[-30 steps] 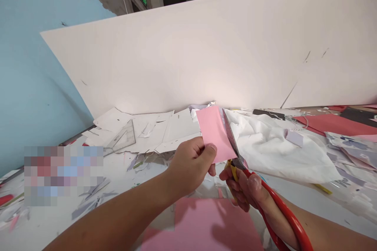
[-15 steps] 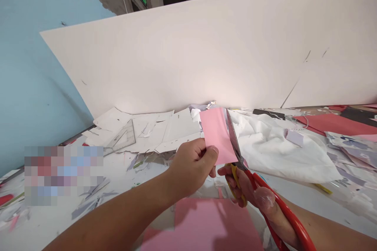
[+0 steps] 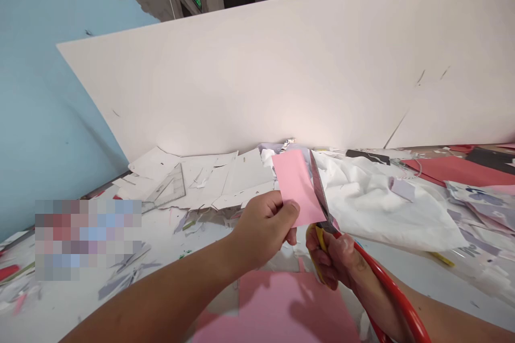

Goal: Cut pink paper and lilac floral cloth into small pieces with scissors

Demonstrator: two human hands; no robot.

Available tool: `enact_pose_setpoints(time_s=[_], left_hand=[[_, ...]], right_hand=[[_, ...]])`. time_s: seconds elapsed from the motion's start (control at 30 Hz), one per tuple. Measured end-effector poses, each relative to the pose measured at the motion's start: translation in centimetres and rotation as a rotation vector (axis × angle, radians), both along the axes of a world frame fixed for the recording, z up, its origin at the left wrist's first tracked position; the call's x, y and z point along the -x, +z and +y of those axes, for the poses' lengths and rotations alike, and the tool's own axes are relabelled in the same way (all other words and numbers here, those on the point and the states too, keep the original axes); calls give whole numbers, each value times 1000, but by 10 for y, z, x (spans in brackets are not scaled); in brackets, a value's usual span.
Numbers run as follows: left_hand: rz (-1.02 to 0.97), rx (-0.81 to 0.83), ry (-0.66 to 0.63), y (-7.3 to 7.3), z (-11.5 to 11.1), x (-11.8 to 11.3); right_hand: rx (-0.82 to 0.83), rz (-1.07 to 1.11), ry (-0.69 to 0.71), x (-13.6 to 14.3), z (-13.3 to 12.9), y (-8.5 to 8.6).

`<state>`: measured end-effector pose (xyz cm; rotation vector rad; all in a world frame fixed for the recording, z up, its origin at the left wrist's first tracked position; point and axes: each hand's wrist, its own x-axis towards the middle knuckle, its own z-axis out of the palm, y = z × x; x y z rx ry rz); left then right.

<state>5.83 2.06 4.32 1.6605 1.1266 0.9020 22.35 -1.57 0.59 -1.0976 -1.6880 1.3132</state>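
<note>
Between the thumb and fingers of my left hand (image 3: 267,225) is a small pink paper piece (image 3: 295,185), held upright. My right hand (image 3: 341,257) is wrapped round large scissors (image 3: 388,284) with red handles. A yellow part of the scissors shows at the fingers. The dark blades point up along the right edge of the pink piece, near its lower right corner. Below both hands, a larger pink sheet (image 3: 293,305) lies on the table, with shadows across it.
A white board (image 3: 261,69) stands behind the table. White card pieces and a clear triangle ruler (image 3: 173,187) lie at left. White cloth-like material (image 3: 374,203) and red sheets (image 3: 462,169) are at right. Paper scraps (image 3: 124,273) litter the tabletop.
The fingers and thumb of my right hand have closed in more tightly round the scissors. My left hand and the small pink piece have hardly moved.
</note>
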Motion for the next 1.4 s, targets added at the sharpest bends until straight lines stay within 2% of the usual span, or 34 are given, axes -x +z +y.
enact_pose_setpoints(time_s=[0.4,0.57,0.77,1.03,1.2,1.33,1.4], left_hand=[[-67,65,-18,0,3,-1],[-82,68,-22,-1,3,0],[-118,81,-32,-1,3,-1],[-122,101,-22,0,3,-2],[-132,113,-32,0,3,-1],[-130,104,-29,-1,5,-1],[-121,102,-19,-2,5,-1]], right_hand=[[165,185,32,3,4,-15],[272,231,20,4,2,-9],[252,229,-57,7,-1,-4],[260,160,-88,11,-3,0],[240,152,-34,9,0,-3],[311,213,20,3,4,-8],[289,222,58,0,4,-8]])
